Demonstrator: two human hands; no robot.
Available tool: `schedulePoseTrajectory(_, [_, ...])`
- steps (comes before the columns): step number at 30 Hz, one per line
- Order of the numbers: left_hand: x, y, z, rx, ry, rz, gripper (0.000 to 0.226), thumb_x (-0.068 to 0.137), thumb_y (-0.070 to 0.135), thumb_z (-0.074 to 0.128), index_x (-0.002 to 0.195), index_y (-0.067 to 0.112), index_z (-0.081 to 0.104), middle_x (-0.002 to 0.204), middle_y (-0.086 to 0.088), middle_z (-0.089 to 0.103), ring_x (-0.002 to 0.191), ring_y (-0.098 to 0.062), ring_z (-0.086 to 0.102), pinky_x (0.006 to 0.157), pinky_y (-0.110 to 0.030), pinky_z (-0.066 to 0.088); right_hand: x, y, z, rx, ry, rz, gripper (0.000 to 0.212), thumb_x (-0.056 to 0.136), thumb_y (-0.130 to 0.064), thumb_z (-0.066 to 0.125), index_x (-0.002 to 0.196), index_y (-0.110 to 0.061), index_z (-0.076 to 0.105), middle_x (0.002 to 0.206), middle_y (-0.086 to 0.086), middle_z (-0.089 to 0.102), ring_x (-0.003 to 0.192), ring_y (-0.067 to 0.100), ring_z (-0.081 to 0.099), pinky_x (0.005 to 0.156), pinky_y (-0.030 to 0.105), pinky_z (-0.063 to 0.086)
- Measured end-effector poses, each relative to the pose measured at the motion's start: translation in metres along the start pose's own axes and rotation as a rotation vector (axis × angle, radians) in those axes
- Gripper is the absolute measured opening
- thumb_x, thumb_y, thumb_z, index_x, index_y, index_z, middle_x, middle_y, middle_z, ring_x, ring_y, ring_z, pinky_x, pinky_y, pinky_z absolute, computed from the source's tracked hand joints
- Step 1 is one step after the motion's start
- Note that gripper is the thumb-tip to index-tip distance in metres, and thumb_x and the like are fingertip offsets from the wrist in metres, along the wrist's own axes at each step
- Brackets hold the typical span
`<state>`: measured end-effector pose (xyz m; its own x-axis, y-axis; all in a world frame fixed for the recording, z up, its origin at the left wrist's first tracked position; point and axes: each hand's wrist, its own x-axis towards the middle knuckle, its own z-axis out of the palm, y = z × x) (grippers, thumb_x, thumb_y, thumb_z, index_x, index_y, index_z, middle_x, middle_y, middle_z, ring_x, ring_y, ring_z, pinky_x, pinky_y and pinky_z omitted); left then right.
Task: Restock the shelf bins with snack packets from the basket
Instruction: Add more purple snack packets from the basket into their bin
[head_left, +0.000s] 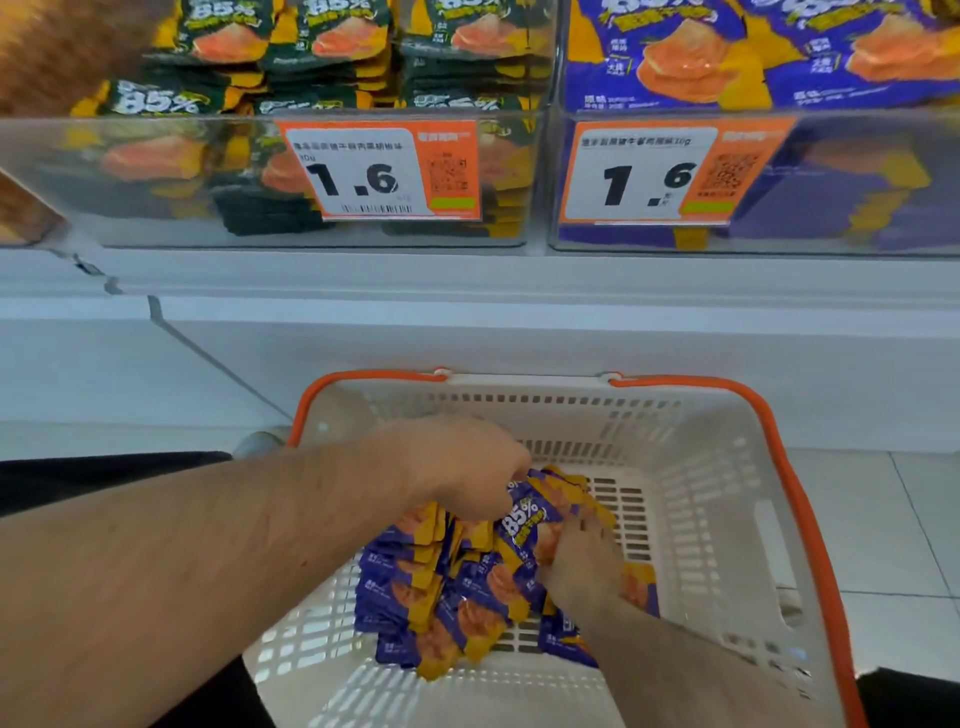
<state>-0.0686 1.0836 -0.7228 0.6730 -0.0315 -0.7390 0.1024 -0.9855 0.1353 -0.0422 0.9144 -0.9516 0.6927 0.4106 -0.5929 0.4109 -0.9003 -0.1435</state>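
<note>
A white basket (717, 499) with an orange rim sits on the floor below the shelf. A heap of purple and yellow snack packets (447, 587) lies inside it. My left hand (467, 467) is down in the basket, fingers closed on the top of a bunch of purple packets (530, 514). My right hand (582, 561) presses on the same bunch from the near side, fingers spread over the packets. Above, a clear bin of purple packets (769, 171) stands at the right and a clear bin of dark green packets (156, 171) at the left.
Orange price tags (379, 171) reading 1.6 hang on both bin fronts. A white shelf ledge (467, 291) runs under the bins. A pale tiled floor (893, 519) lies to the right of the basket. Dark trouser legs show at both lower corners.
</note>
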Motion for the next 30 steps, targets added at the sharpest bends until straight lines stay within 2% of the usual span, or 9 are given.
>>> schedulePoseTrajectory(3, [-0.003,0.0,-0.003,-0.001,0.003,-0.007,0.038,0.098,0.03,0.049,0.135,0.022,0.05,0.13,-0.002,0.056,0.112,-0.023,0.056,0.094,-0.039,0.05,-0.002,0.001,-0.012,0.307,-0.054,0.039,0.043,0.095,-0.036,0.057,0.131,-0.014,0.048,0.134,0.011,0.049,0.097,0.022,0.061,0.077,0.034,0.052])
schedulePoseTrajectory(5, [-0.006,-0.001,-0.006,0.001,0.013,-0.017,0.038,0.097,0.029,0.049,0.134,0.023,0.051,0.129,-0.001,0.056,0.109,-0.022,0.057,0.093,-0.038,0.051,-0.004,0.003,-0.023,0.522,-0.047,0.022,0.009,0.095,-0.024,0.055,0.103,-0.02,0.056,0.1,0.007,0.065,0.071,0.016,0.056,0.055,0.026,0.048])
schedulePoseTrajectory(10, [-0.016,0.006,-0.022,0.004,0.153,0.002,0.042,0.094,0.03,0.046,0.135,0.027,0.053,0.122,0.0,0.061,0.1,-0.02,0.061,0.085,-0.039,0.056,-0.015,0.012,-0.08,0.605,-0.145,-0.012,0.017,0.091,-0.018,0.059,0.075,-0.016,0.052,0.057,-0.005,0.05,0.048,0.009,0.042,0.046,0.024,0.032])
schedulePoseTrajectory(15, [-0.032,0.009,-0.039,-0.087,0.296,-0.059,0.038,0.095,0.03,0.053,0.131,0.02,0.05,0.116,-0.004,0.059,0.094,-0.021,0.059,0.08,-0.037,0.053,-0.033,0.006,-0.151,0.435,-0.152,-0.046,0.023,0.078,-0.013,0.07,0.07,-0.016,0.048,0.07,0.003,0.051,0.068,0.017,0.048,0.058,0.032,0.041])
schedulePoseTrajectory(18, [-0.045,0.005,-0.052,-0.138,0.365,-0.12,0.049,0.093,0.036,0.055,0.137,0.018,0.044,0.123,-0.005,0.058,0.105,-0.024,0.059,0.088,-0.038,0.052,-0.048,-0.002,-0.186,0.535,-0.133,-0.079,0.023,0.077,0.008,0.067,0.085,-0.01,0.054,0.078,0.004,0.057,0.07,0.015,0.055,0.061,0.025,0.054])
schedulePoseTrajectory(21, [-0.061,-0.003,-0.062,-0.17,0.354,-0.157,0.062,0.087,0.046,0.059,0.138,0.016,0.041,0.127,-0.004,0.058,0.108,-0.024,0.06,0.091,-0.038,0.052,-0.065,-0.01,-0.215,0.733,-0.125,-0.146,0.03,0.077,0.02,0.06,0.098,-0.002,0.061,0.086,0.012,0.065,0.076,0.021,0.066,0.074,0.036,0.061])
schedulePoseTrajectory(23, [-0.072,-0.005,-0.068,-0.207,0.325,-0.15,0.05,0.086,0.043,0.061,0.124,0.011,0.053,0.108,-0.003,0.063,0.092,-0.021,0.061,0.08,-0.033,0.05,-0.076,-0.013,-0.232,0.851,-0.152,-0.195,0.034,0.078,0.022,0.057,0.1,-0.002,0.065,0.083,0.012,0.067,0.076,0.024,0.067,0.076,0.037,0.061])
schedulePoseTrajectory(26, [-0.087,-0.011,-0.077,-0.26,0.28,-0.135,0.027,0.086,0.034,0.065,0.07,0.013,0.057,0.049,0.009,0.056,0.055,-0.015,0.052,0.06,-0.027,0.041,-0.096,-0.019,-0.256,1.003,-0.233,-0.307,0.037,0.075,0.019,0.053,0.093,-0.01,0.067,0.076,0.006,0.07,0.071,0.021,0.069,0.074,0.035,0.059])
schedulePoseTrajectory(30, [-0.101,-0.024,-0.086,-0.592,0.277,-0.053,0.015,0.09,0.021,0.066,0.1,0.01,0.061,0.074,0.004,0.069,0.069,-0.013,0.069,0.06,-0.023,0.051,-0.116,-0.019,-0.276,1.117,-0.289,-0.371,0.043,0.058,0.006,0.056,0.096,-0.01,0.067,0.079,0.006,0.069,0.07,0.02,0.069,0.067,0.03,0.058])
